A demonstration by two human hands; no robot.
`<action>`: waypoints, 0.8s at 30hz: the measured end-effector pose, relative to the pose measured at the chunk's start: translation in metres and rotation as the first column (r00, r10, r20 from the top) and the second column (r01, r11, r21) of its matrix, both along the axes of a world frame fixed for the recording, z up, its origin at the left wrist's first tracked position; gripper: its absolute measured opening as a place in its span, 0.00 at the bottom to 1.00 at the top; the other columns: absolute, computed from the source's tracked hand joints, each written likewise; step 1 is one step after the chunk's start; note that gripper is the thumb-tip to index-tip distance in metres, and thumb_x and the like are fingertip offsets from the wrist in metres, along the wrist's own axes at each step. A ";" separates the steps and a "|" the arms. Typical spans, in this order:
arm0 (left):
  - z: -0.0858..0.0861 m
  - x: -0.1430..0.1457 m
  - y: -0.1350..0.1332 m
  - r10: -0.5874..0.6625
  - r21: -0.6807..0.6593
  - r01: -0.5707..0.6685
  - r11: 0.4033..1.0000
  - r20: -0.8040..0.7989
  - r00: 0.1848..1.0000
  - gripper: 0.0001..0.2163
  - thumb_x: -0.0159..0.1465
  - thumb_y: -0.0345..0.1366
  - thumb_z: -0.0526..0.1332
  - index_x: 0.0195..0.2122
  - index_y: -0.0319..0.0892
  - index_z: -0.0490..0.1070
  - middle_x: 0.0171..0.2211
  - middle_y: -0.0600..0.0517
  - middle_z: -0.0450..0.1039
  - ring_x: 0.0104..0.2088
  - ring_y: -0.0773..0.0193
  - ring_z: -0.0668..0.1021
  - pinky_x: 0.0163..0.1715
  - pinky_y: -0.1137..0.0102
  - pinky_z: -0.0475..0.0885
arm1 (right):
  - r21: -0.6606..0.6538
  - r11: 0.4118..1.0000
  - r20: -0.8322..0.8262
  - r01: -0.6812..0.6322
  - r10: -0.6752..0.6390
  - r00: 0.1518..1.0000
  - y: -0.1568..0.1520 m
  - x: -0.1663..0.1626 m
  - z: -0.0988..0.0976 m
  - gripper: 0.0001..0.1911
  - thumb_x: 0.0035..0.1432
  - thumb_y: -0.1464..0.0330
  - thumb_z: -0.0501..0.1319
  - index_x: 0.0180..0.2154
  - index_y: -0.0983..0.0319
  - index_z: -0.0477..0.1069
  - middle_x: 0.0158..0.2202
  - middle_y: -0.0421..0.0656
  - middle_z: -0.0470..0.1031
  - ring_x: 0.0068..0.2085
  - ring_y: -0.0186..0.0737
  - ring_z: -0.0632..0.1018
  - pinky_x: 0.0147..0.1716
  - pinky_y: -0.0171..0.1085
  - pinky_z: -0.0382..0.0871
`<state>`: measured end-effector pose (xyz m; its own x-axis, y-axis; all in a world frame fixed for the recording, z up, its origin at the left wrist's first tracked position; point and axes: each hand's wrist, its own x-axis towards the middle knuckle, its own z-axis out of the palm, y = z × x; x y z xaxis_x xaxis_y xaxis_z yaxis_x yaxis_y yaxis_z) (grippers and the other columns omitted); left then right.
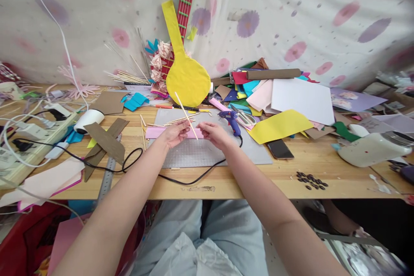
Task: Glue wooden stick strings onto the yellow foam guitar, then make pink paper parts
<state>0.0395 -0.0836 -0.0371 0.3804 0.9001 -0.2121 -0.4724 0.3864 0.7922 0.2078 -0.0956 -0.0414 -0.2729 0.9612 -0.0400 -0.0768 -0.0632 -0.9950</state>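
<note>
Head view is showing the left hand [174, 133] pinching a thin wooden stick [186, 114], its grip clamped on the lower part. The right hand [213, 131] is pinching the same stick at its low end, fingers pressed together. The stick is leaning up and away to the left, with its top end in the air.

Right under the hands, a pink strip [155, 133] is lying flat on a gray mat [210, 153]. The stick is not looking stuck to it yet. More loose sticks [181, 119] are waiting just behind, and a blue glue gun [230, 118] is resting beside the right hand, untouched.

Both arms are reaching straight forward over the surface [323, 159], wrists low and hands meeting in the middle. A black cord [194, 179] is running under them, and a dark phone [280, 149] is lying off to the right.
</note>
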 end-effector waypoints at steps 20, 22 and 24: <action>-0.001 -0.030 0.025 0.423 0.520 0.081 0.851 -0.768 0.482 0.10 0.50 0.42 0.61 0.24 0.38 0.72 0.22 0.53 0.68 0.25 0.68 0.67 0.26 0.73 0.60 | -0.039 0.998 -0.207 0.044 -0.051 0.977 0.043 0.016 -0.003 0.14 0.37 0.61 0.67 0.24 0.65 0.69 0.18 0.34 0.59 0.20 0.23 0.58 0.18 0.28 0.49; -0.004 -0.029 0.022 0.501 0.557 0.257 0.790 -0.827 0.253 0.11 0.48 0.42 0.63 0.24 0.39 0.70 0.24 0.52 0.68 0.29 0.64 0.69 0.30 0.70 0.62 | -0.005 0.990 -0.153 0.143 -0.142 0.978 0.046 0.022 -0.012 0.15 0.37 0.60 0.66 0.24 0.64 0.69 0.20 0.36 0.63 0.23 0.24 0.62 0.22 0.28 0.54; -0.005 -0.025 0.016 0.550 0.557 0.420 0.716 -0.821 0.152 0.12 0.46 0.42 0.65 0.28 0.41 0.70 0.30 0.51 0.70 0.34 0.61 0.70 0.35 0.68 0.63 | 0.002 0.975 -0.119 0.222 -0.220 0.968 0.045 0.024 -0.021 0.15 0.36 0.59 0.67 0.24 0.63 0.69 0.24 0.37 0.66 0.26 0.26 0.65 0.26 0.29 0.58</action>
<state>0.0147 -0.0673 -0.0423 0.2461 0.9450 0.2153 0.7992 -0.3236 0.5066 0.2314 -0.0507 -0.0626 -0.0555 0.9984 -0.0051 -0.2029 -0.0163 -0.9791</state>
